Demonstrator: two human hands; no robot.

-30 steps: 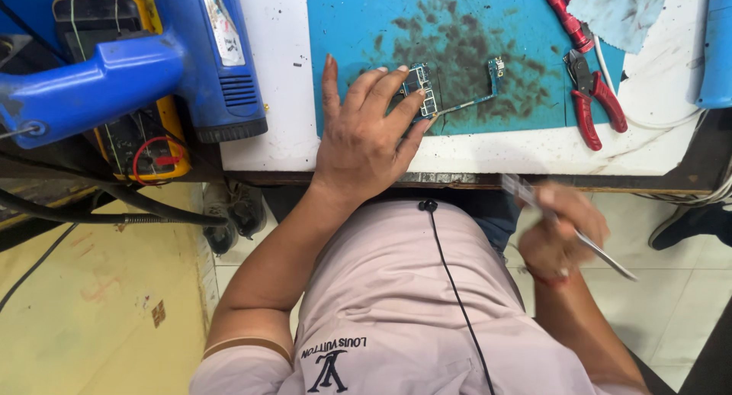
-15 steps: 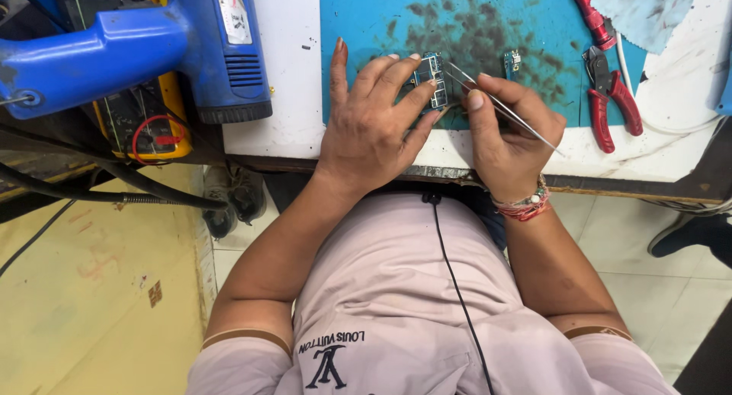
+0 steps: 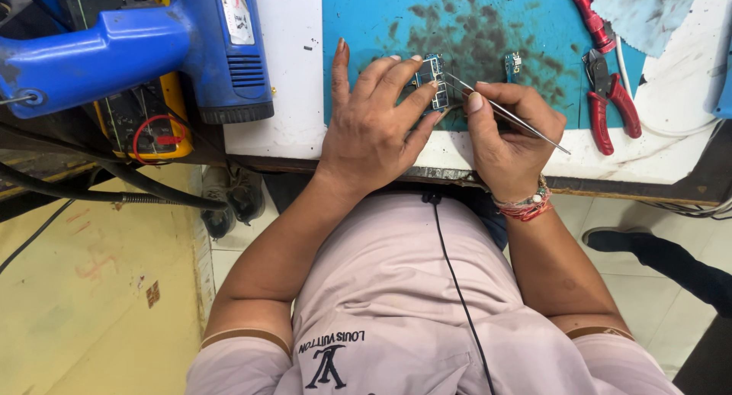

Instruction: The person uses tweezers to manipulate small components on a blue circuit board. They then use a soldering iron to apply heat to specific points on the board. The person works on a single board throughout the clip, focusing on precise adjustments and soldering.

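My left hand [image 3: 375, 120] lies flat on the blue work mat [image 3: 366, 14], its fingertips pinning a small blue circuit board [image 3: 433, 78]. My right hand [image 3: 507, 132] grips thin metal tweezers [image 3: 503, 111], whose tip touches the top of that board. A second small board [image 3: 513, 63] lies a little to the right on the stained mat. A beaded bracelet circles my right wrist.
A blue hot-air gun [image 3: 152, 44] rests over a yellow meter [image 3: 145, 113] at the left. Red-handled pliers [image 3: 610, 97] and another red tool [image 3: 587, 10] lie at the right beside a pale blue cloth [image 3: 648, 14]. Cables hang below the white bench edge [image 3: 648, 155].
My right hand rose from my lap with the tweezers to the mat and now touches their tip to the board. My left hand stayed on the board.
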